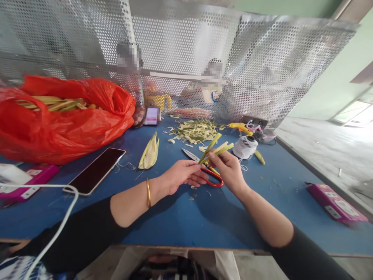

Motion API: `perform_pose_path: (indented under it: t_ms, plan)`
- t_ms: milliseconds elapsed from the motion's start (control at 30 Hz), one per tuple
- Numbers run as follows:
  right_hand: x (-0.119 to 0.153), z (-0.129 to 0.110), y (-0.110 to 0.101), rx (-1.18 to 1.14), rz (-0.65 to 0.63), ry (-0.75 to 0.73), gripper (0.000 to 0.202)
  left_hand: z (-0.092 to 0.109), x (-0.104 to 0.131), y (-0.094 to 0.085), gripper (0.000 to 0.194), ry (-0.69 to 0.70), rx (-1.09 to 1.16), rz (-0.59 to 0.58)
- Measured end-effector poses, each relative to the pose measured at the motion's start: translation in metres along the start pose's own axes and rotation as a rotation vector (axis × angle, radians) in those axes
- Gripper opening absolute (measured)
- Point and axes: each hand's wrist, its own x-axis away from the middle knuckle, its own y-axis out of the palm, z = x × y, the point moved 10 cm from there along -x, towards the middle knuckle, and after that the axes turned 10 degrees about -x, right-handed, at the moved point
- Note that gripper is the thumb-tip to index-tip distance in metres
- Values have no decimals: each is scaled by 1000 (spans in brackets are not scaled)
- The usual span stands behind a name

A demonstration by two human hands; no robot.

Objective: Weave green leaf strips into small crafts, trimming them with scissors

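Several pale green leaf strips (223, 148) stand up between my two hands over the blue table. My left hand (190, 173) pinches their lower ends between thumb and forefinger, its other fingers loosely curled. Higher up the same strips, my right hand (225, 165) closes its thumb and fingers on them. Beneath the hands lie scissors with red handles (215, 182), blades pointing to the back left, partly covered by my fingers. A pale husk-like bundle of leaves (149, 152) rests left of my left hand. Behind the hands is a pile of cut leaf scraps (196, 131).
An open red plastic bag (96, 132) with long leaf strips fills the back left. A dark phone (97, 171) lies before it. To the right are a spool of white string (245, 147), a yellow-handled tool (241, 128) and a purple box (335, 202). A perforated metal screen (180, 46) stands behind.
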Motion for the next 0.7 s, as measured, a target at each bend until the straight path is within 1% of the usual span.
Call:
perform_pose_path:
  t_ms: [67, 133, 300, 367, 433, 533, 567, 633, 667, 700]
  plan:
    - [0, 0, -1, -44, 33, -4, 28, 0, 0, -2, 14, 5, -45, 17]
    - [1, -2, -3, -93, 73, -14, 24, 0, 0, -3, 16, 8, -34, 34]
    - [0, -4, -11, -185, 153, -33, 21, -1, -3, -3, 12, -15, 149, 7]
    - [-1, -2, -12, -196, 157, -30, 20, 1, -4, -4, 13, -17, 217, 1]
    - [0, -3, -14, -203, 161, -60, 19, 3, -5, -6, 14, -18, 263, -1]
    - [5, -18, -14, -103, 149, -192, 12, 5, -6, -10, 15, -17, 294, 20]
    - [8, -26, -11, -32, 120, -257, 10, 6, -6, -12, 15, -15, 296, 28]
    - [15, -42, 1, 108, 20, -388, 9, 6, -7, -15, 16, -13, 290, 38]
    - [18, -47, 5, 150, -16, -433, 9, 7, -7, -16, 17, -11, 283, 39]
    - [19, -49, 5, 160, -21, -446, 9, 8, -7, -17, 16, -9, 274, 35]
